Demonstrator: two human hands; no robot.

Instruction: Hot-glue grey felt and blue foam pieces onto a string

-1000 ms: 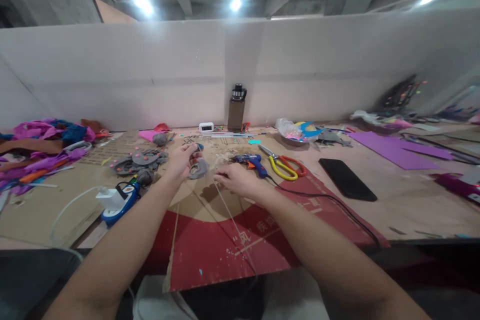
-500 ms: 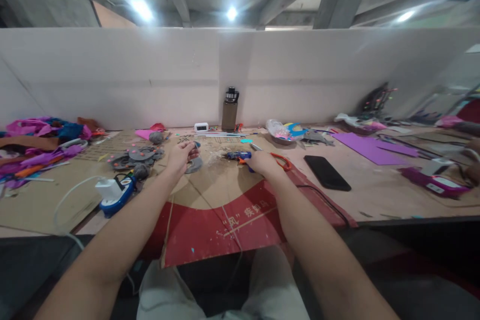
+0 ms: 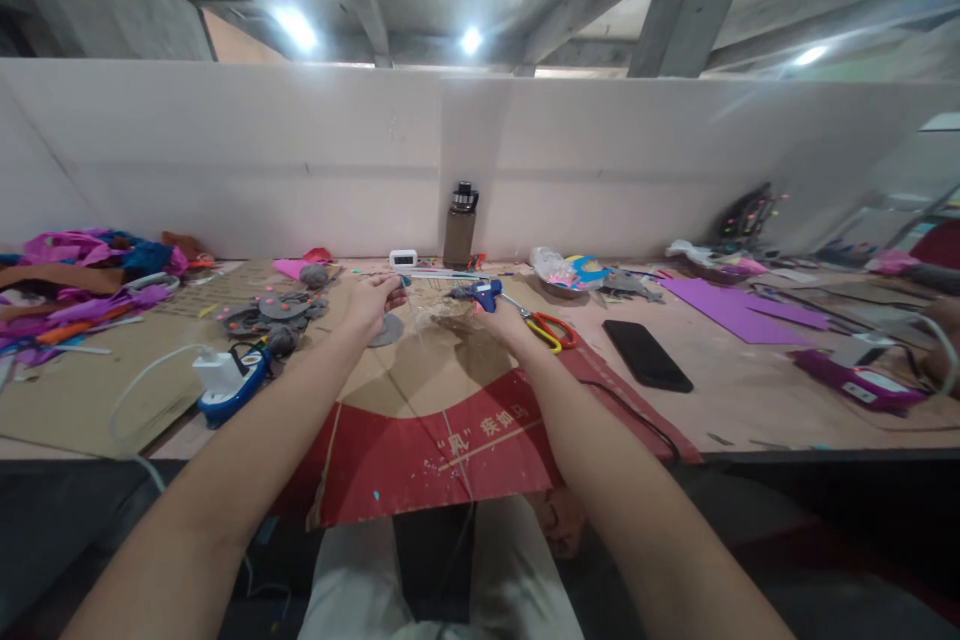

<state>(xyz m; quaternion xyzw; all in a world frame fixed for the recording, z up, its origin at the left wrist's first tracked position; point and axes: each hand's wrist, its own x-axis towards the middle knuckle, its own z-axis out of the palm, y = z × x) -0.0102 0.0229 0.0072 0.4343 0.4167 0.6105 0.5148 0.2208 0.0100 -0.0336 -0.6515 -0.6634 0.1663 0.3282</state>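
My left hand (image 3: 379, 302) is closed in a pinch on a small dark-blue piece (image 3: 403, 281), too small to name exactly. Under that hand a flat grey disc (image 3: 386, 330) lies on the cardboard sheet (image 3: 420, 390). My right hand (image 3: 501, 322) is wrapped round the handle of a blue hot glue gun (image 3: 485, 292). Its dark nozzle points left, toward the pinched piece, with a gap between them. Just right of this hand lie scissors (image 3: 553, 330) with orange and yellow handles.
A black phone (image 3: 646, 355) lies to the right, near purple sheets (image 3: 735, 310). At the back stands a bottle (image 3: 460, 228). Grey felt-like pieces (image 3: 274, 310) and a blue power strip (image 3: 234, 402) are on the left. Another person's hand (image 3: 946, 320) shows at the right edge.
The glue gun has risen and tilted in my right hand, uncovering more of the scissors. My left hand has moved slightly up and right with its small piece.
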